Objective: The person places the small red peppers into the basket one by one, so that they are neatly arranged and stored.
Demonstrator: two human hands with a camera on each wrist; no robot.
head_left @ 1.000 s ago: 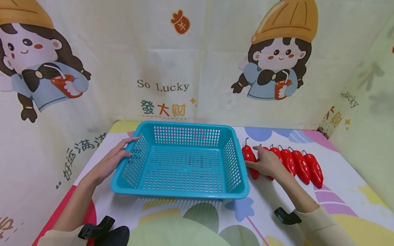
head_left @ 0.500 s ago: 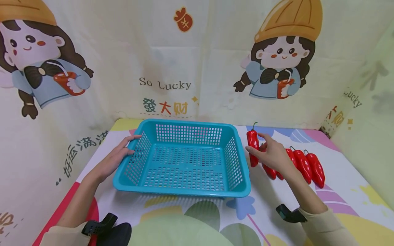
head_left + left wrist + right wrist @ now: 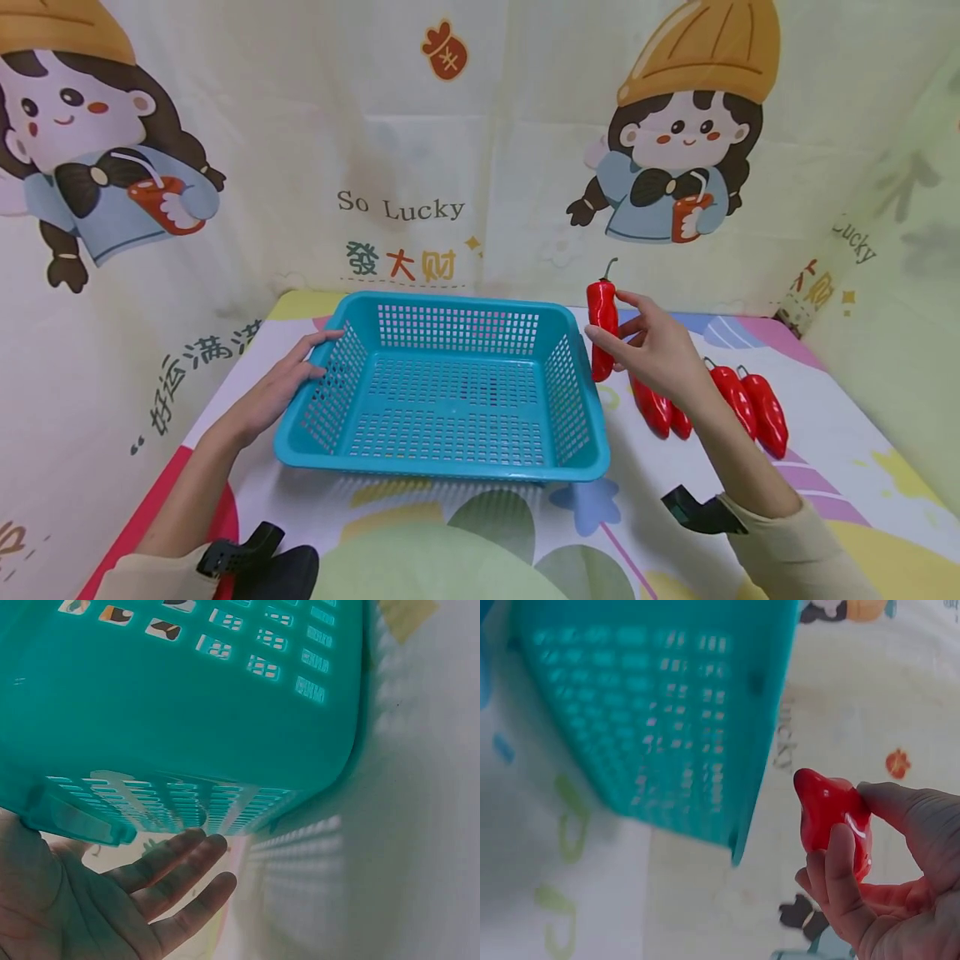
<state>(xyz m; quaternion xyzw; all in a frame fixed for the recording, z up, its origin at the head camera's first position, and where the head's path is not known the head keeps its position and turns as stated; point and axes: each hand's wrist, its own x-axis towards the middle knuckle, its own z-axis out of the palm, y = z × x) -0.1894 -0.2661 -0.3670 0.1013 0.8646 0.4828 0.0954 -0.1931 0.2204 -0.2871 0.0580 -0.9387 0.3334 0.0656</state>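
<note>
A blue plastic basket (image 3: 450, 475) with perforated walls stands in the middle of the table. At its left rim my left hand (image 3: 283, 385) grips the edge, thumb over the rim, with several fingers (image 3: 196, 900) beneath it along the outside. My right hand (image 3: 663, 346) pinches a glossy red chili pepper (image 3: 602, 321) between thumb and fingers. That pepper is raised above the table, stem up, just outside the basket's right rim. In the right wrist view its tip (image 3: 806, 780) points toward the basket. The inside of the basket shows only its bare grid floor.
To the right several more red peppers (image 3: 767, 412) lie in a row, partly hidden by my right forearm. A printed cloth (image 3: 525, 208) hangs behind the table, and the tabletop (image 3: 667, 500) has a colourful pattern.
My right hand has lifted the leftmost pepper off the table and brought it up and slightly left, toward the basket's right rim. The left hand stays on the rim.
</note>
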